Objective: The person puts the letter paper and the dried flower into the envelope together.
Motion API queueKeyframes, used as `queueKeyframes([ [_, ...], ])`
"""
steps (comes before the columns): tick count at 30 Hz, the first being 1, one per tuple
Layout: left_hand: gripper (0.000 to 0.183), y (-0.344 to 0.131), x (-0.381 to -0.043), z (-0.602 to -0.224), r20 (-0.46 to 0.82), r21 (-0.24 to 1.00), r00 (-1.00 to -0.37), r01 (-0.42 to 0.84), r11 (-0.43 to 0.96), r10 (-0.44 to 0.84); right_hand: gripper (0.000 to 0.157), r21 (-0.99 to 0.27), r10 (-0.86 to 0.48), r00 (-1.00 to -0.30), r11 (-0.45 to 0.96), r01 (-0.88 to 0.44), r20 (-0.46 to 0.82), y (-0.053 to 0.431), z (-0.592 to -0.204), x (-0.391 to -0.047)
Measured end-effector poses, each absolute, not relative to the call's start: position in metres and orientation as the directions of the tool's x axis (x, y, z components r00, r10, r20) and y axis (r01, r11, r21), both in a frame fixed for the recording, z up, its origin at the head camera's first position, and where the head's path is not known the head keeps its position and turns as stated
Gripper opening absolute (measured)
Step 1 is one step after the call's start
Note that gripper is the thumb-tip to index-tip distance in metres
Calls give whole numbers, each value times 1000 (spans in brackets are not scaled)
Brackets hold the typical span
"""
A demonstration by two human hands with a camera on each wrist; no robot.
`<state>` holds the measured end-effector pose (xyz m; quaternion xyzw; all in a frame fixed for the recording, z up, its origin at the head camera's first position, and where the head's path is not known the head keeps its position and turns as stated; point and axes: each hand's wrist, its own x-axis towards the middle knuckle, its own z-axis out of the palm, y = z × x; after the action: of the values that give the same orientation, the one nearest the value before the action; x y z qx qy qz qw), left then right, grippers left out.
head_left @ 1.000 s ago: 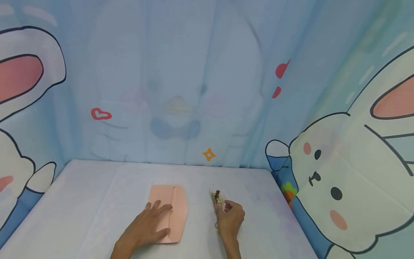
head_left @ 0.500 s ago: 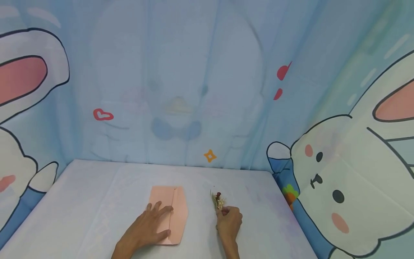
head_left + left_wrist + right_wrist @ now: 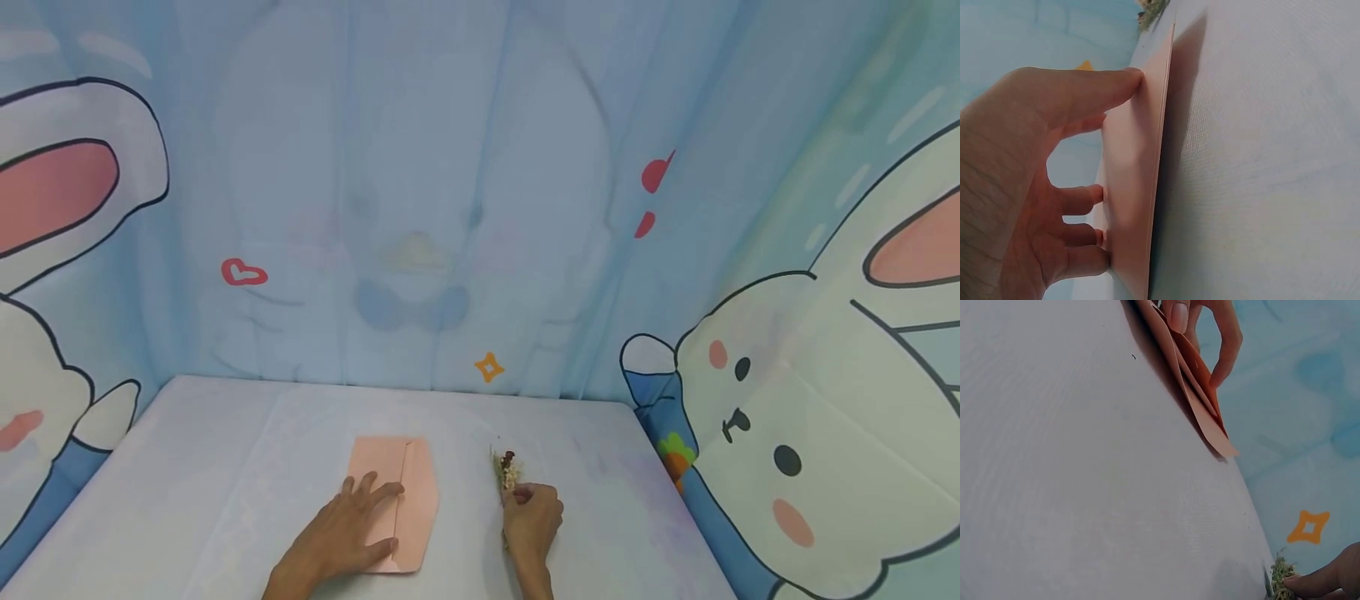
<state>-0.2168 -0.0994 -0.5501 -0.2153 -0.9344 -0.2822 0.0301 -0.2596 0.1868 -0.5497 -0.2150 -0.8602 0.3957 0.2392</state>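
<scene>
Two holds on record: steadies pink envelope [image 3: 414, 504] at left under spread, unclenched left hand [image 3: 341, 525], apparently against sliding; pinches dried bouquet [image 3: 509, 473] at right in right hand [image 3: 532, 518], presumably for control.

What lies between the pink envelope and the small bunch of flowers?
Between the envelope and the flowers lies only a stretch of white cloth, seen in the head view.

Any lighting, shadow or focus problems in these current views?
Head view: soft, even light, though the flower bunch lacks fine detail; left wrist view: dimmer, with a dark shadow on the white cloth beside the pink envelope; right wrist view: also dim, a thinner shadow along the envelope, flower bunch cut off at the bottom.
</scene>
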Motion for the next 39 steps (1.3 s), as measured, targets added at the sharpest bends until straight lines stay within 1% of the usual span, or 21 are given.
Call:
queueKeyframes([
  [11, 66, -101, -217, -552, 184, 514, -907, 417, 749, 378, 7, -797, 544, -795, 589, 134, 269, 178, -546, -261],
  [18, 66, -101, -217, -551, 202, 508, -900, 433, 745, 385, 6, -795, 527, -788, 600, 81, 317, 172, -544, -263],
  [23, 67, -102, -216, -549, 194, 517, -906, 421, 745, 377, 6, -810, 503, -802, 585, 40, 324, 165, -541, -263],
  [28, 67, -102, -216, -548, 184, 541, -904, 421, 728, 385, 6, -813, 490, -813, 581, 36, 314, 157, -540, -262],
  [33, 66, -102, -217, -550, 205, 528, -896, 441, 726, 395, 7, -815, 471, -825, 579, 21, 313, 148, -536, -260],
  [39, 67, -102, -219, -548, 182, 528, -907, 417, 740, 381, 8, -817, 446, -840, 576, 5, 310, 138, -535, -262],
])
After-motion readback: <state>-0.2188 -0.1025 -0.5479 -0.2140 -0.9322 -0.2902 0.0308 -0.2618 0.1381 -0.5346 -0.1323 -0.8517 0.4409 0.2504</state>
